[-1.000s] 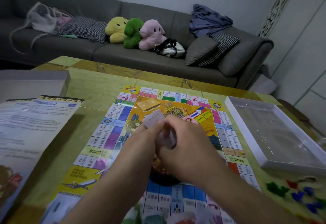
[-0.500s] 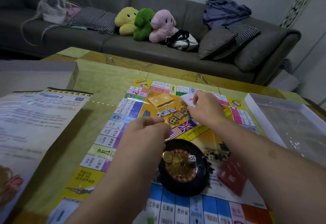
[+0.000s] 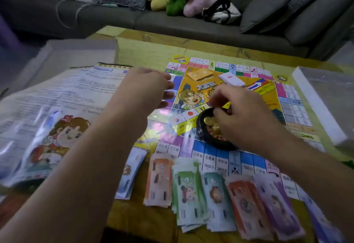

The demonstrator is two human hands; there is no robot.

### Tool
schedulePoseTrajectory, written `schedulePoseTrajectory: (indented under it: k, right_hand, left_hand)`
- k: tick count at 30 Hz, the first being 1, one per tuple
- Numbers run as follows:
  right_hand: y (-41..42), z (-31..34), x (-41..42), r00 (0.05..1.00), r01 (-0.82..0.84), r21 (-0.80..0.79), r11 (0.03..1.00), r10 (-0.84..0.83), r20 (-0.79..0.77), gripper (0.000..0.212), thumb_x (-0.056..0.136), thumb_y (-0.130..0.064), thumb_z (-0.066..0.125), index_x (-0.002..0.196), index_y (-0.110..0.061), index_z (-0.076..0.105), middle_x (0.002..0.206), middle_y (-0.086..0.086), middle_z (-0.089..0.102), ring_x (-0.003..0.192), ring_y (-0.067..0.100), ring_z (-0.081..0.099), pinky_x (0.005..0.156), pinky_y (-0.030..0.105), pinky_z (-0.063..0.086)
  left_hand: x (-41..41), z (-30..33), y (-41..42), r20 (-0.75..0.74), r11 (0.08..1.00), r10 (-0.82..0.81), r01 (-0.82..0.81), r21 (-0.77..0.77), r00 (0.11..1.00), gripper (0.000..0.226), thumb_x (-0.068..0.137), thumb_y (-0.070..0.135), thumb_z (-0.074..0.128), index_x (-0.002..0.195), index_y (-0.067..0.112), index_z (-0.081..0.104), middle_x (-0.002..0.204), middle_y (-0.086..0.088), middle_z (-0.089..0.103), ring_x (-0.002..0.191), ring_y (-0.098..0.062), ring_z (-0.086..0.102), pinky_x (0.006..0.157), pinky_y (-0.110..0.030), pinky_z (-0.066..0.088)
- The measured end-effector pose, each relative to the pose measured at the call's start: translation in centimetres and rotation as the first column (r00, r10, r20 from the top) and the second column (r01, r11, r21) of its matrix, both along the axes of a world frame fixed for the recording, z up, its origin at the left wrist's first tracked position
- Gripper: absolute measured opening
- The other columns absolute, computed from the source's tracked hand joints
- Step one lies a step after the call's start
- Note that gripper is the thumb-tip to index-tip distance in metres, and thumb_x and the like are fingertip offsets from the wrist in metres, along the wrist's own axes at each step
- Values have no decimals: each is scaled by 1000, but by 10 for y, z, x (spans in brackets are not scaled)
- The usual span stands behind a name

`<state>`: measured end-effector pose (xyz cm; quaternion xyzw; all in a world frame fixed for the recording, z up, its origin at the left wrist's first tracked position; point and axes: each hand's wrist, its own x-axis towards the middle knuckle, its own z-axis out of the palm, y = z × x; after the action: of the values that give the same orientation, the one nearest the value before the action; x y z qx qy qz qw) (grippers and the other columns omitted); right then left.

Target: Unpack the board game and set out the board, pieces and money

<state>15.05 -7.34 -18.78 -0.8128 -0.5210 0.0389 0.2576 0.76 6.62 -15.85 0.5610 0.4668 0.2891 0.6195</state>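
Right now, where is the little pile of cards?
The card stack lies on the board, far of centre, beyond the right hand and the black spinner.

Both forearms are bare to the frame edge, and the left hand (image 3: 145, 87) and right hand (image 3: 247, 116) wear no visible rings.

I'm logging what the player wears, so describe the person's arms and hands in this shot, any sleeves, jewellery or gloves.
Both forearms are bare as far as the frame shows, with no sleeve in view. The left hand and right hand wear no gloves, and no watch, bracelet or ring is visible, though the picture is somewhat blurred.
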Motion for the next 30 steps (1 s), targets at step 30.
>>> schedulePoseTrajectory:
  k: [30]
  right_hand:
    - [58, -32, -177, 964, -261, -486, 834, 248, -92, 56, 82, -33, 82, 121, -14, 46, 115, 9, 42, 101, 29, 49, 72, 36, 41]
  left_hand:
    - [-113, -21, 17, -460, 934, -102, 245, 262, 882, 11, 84, 20, 59, 83, 20, 69, 89, -4, 75, 90, -26, 74, 85, -50, 62]
